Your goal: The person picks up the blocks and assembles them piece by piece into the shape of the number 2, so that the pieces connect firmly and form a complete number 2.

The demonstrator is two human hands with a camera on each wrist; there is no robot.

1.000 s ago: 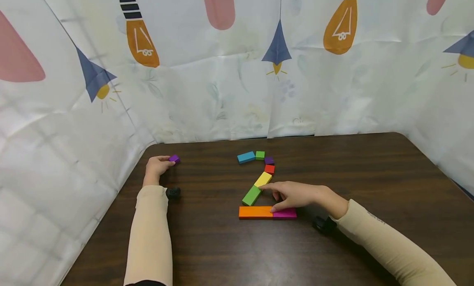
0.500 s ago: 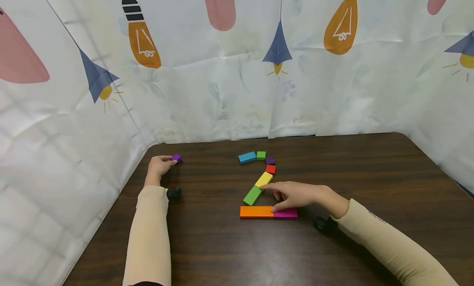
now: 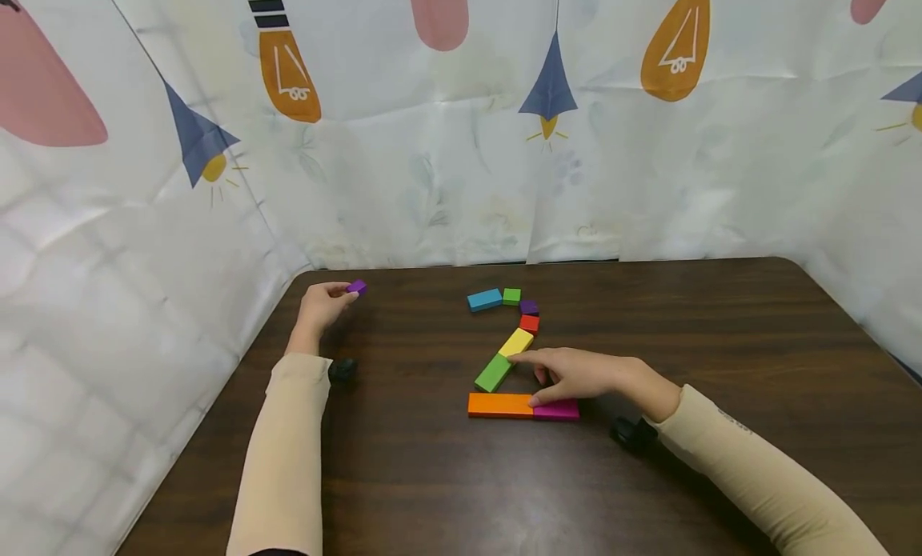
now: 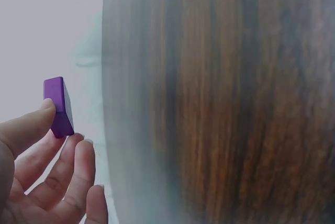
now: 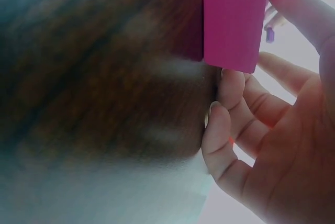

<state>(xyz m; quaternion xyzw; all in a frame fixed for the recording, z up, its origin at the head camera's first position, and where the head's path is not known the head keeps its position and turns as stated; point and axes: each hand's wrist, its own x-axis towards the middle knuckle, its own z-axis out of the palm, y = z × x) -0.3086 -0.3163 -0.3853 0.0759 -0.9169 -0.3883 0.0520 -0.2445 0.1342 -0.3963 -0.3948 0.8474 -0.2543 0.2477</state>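
Observation:
My left hand (image 3: 322,308) pinches a small purple block (image 3: 357,287) between thumb and fingertips, raised off the table in the left wrist view. Toward the middle, my right hand (image 3: 585,372) lies over a row of blocks. Its index fingertip touches near where a green block (image 3: 493,374) meets a yellow block (image 3: 516,342). Its thumb rests at the joint of an orange block (image 3: 499,406) and a magenta block (image 3: 559,410). Beyond them curve a red block (image 3: 529,324), a dark purple block (image 3: 529,308), a small green block (image 3: 512,296) and a blue block (image 3: 484,301).
The dark wooden table (image 3: 418,468) reaches back to a printed white curtain (image 3: 461,196), which also hangs along the left and right sides. The laid blocks form a shape like the digit 2 near the table's middle.
My left hand, holding the purple block, has moved slightly up and to the right in the head view, away from me. My right hand stays over the blocks. The view shifts slightly.

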